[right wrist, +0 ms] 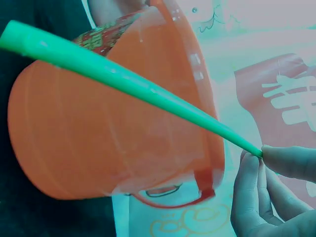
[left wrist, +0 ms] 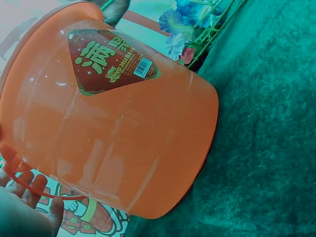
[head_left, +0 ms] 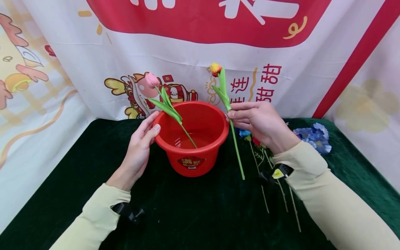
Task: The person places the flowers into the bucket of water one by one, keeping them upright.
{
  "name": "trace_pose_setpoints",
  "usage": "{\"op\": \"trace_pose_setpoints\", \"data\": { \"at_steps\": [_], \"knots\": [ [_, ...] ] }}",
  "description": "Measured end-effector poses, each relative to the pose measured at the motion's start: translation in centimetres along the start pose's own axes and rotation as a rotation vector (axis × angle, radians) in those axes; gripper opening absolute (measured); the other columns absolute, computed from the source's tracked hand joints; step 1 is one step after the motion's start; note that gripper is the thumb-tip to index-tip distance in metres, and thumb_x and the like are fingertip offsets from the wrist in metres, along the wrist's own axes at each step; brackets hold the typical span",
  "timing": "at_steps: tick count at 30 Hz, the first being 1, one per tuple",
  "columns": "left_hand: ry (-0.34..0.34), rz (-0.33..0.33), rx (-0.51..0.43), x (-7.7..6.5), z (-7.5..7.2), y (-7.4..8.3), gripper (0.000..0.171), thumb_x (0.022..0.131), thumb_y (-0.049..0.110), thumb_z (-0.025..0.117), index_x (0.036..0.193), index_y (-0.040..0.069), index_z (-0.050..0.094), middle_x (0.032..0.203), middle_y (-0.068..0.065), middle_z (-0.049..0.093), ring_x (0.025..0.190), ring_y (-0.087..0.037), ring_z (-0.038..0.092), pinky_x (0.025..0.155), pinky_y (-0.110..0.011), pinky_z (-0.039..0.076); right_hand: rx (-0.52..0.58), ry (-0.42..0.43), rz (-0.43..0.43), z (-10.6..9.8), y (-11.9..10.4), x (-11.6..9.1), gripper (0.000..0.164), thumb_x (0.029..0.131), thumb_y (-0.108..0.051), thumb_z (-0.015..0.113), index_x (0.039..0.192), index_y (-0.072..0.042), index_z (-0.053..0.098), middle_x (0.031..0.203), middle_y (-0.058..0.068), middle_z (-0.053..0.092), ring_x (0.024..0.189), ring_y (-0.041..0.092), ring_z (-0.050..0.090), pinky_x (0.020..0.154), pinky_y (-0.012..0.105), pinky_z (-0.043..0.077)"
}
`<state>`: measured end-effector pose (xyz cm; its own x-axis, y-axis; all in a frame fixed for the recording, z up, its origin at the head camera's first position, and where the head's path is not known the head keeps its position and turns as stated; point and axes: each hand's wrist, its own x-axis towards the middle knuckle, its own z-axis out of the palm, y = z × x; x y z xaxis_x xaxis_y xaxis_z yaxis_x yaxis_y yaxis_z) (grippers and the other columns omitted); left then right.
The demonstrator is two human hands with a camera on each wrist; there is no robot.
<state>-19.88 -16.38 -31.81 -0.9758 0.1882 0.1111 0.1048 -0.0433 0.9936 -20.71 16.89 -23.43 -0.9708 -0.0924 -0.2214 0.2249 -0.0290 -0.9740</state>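
A red plastic bucket [head_left: 172, 161] with a dark label stands upright on the green cloth. My left hand [head_left: 135, 149] rests against its left side, fingers and thumb extended at the rim, near the thin side handle [left wrist: 42, 195]. Inside leans a pink artificial tulip [head_left: 152, 80], stem end low in the bucket and bloom past the left rim. Between thumb and fingertips, my right hand [head_left: 262, 121] pinches the green stem [right wrist: 133, 86] of an orange-yellow tulip [head_left: 216, 69] just below its leaves. That tulip stands nearly upright outside the right rim, its stem pointing down over the cloth.
Right of the bucket, partly under my right forearm, lie several long-stemmed flowers, with blue blooms [head_left: 314, 137] and a red one [head_left: 256, 141]. Dark green cloth [head_left: 175, 211] covers the table. A printed white and red curtain [head_left: 187, 52] hangs directly behind the bucket.
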Motion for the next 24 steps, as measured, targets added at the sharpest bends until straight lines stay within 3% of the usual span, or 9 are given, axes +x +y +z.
{"op": "trace_pose_setpoints", "data": {
  "at_steps": [4,7,16,24],
  "knots": [
    [0.0,0.003,0.0,0.0,0.0,0.0,0.061,0.112,0.04,0.051,0.168,0.028,0.03,0.172,0.006,0.036,0.155,-0.019,0.039,0.13,-0.043,0.033,-0.076,-0.014,-0.024,1.3,-0.8,0.7,0.04,0.1,-0.014,0.074,0.139,-0.008,0.07,0.14,0.015,0.07,0.11,0.019,0.077,0.094,0.031,0.062],
    [0.0,0.006,0.001,0.0,0.0,0.0,0.061,0.112,0.04,0.051,0.168,0.028,0.029,0.172,0.006,0.036,0.155,-0.019,0.038,0.13,-0.043,0.033,-0.119,-0.033,-0.052,2.4,-1.4,1.1,0.036,0.101,-0.012,0.073,0.137,-0.008,0.072,0.14,0.018,0.069,0.111,0.022,0.077,0.094,0.032,0.062],
    [0.0,0.006,0.006,0.0,0.0,0.0,0.061,0.112,0.04,0.051,0.168,0.029,0.03,0.172,0.006,0.036,0.155,-0.019,0.038,0.129,-0.04,0.034,-0.248,-0.092,-0.105,5.3,-3.5,2.4,0.029,0.099,-0.011,0.074,0.128,-0.011,0.077,0.131,0.007,0.07,0.108,0.02,0.075,0.099,0.036,0.062],
    [-0.004,0.006,0.0,0.0,-0.1,0.0,0.062,0.112,0.04,0.051,0.168,0.028,0.03,0.173,0.006,0.036,0.155,-0.019,0.038,0.129,-0.041,0.033,-0.166,-0.123,-0.161,7.6,-4.5,3.7,0.026,0.098,-0.009,0.075,0.124,-0.008,0.08,0.13,0.008,0.072,0.111,0.021,0.073,0.102,0.038,0.061]
  ]
}}
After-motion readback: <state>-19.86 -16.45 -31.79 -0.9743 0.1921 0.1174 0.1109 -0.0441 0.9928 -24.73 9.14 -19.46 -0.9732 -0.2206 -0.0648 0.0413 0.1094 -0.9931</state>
